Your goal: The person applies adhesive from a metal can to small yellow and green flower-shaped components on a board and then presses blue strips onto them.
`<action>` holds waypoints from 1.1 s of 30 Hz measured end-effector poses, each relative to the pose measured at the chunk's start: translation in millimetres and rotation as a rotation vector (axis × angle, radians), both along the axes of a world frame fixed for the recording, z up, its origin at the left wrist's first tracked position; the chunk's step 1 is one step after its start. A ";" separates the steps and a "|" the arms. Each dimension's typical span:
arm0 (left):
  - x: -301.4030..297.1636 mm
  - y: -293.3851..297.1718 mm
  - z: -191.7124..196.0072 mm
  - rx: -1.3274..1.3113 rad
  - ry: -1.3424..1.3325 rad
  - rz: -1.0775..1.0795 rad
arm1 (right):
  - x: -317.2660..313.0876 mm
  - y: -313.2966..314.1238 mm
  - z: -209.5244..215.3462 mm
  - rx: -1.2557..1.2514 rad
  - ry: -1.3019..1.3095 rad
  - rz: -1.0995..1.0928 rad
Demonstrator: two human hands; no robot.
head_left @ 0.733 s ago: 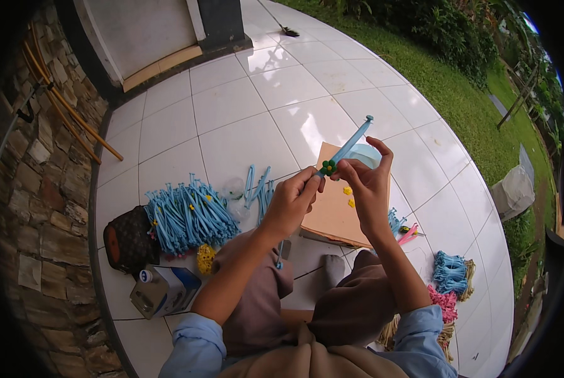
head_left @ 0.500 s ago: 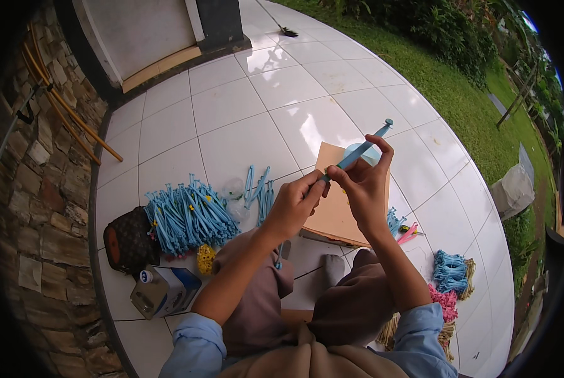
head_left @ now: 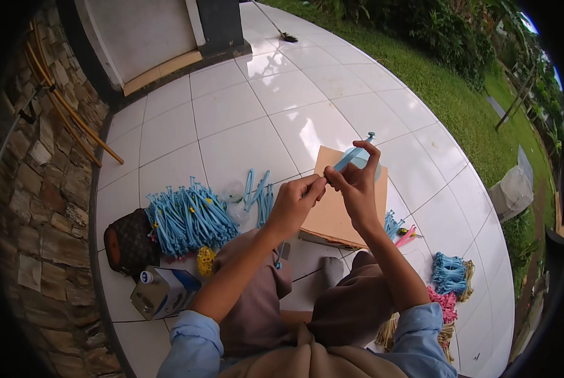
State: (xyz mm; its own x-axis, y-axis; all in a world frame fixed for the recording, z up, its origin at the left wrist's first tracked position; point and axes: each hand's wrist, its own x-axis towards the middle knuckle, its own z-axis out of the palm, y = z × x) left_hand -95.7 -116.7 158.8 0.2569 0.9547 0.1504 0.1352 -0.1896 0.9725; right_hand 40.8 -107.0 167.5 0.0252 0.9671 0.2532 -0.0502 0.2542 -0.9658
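The left hand (head_left: 292,203) is closed with its thumb and fingers pinching the lower end of a light-blue strip (head_left: 347,159), while the right hand (head_left: 358,194) pinches the same strip just beside it, thumb pressed close to the left fingertips and index finger arched up near the upper part. The strip slants up and to the right between the hands, its knobbed end standing free beyond the right fingers; the detail where the fingertips meet is too small to make out. Below the hands a cardboard box (head_left: 335,217) sits on the white tiled floor (head_left: 231,138), with a pale-blue round dish (head_left: 360,160) on its far part, partly hidden by the right hand. To the left lies a large heap of blue bands (head_left: 190,217), a few loose bands (head_left: 256,195) near it, and in front of it a clump of small yellow pieces (head_left: 205,260). A dark patterned pouch (head_left: 131,238) touches the heap's left side, and a metal can (head_left: 163,292) stands nearer the person. On the right, a pink strip (head_left: 407,236) lies beside the box; farther out are a blue bundle (head_left: 449,272) and a pink bundle (head_left: 442,304).
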 end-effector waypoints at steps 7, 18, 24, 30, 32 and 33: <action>-2.5 3.5 -10.4 -0.025 -0.166 0.028 | 8.5 3.6 5.4 0.005 0.143 0.059; -13.8 2.9 -4.2 -0.219 -0.366 -0.325 | 8.8 6.5 -3.2 0.047 0.083 0.063; -25.8 7.7 12.9 -0.221 -0.414 -0.336 | 39.4 18.9 -22.9 -0.004 0.083 0.166; -33.8 17.8 13.9 -0.221 -0.812 -0.168 | 5.1 -0.6 -45.7 -0.261 -0.067 0.672; -37.4 21.1 12.9 -0.205 -0.842 -0.156 | -12.2 -5.7 -43.1 -0.259 -0.108 0.656; -38.9 23.3 10.5 -0.185 -0.867 -0.112 | -16.4 -7.2 -42.2 -0.256 -0.149 0.633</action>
State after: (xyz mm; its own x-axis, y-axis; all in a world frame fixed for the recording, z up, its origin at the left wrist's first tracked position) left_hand -134.6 -93.4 169.3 0.2179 0.9591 0.1808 -0.6714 0.0128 0.7409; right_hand 24.3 -114.2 125.3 -0.5803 0.8139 -0.0274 0.0242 -0.0164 -0.9996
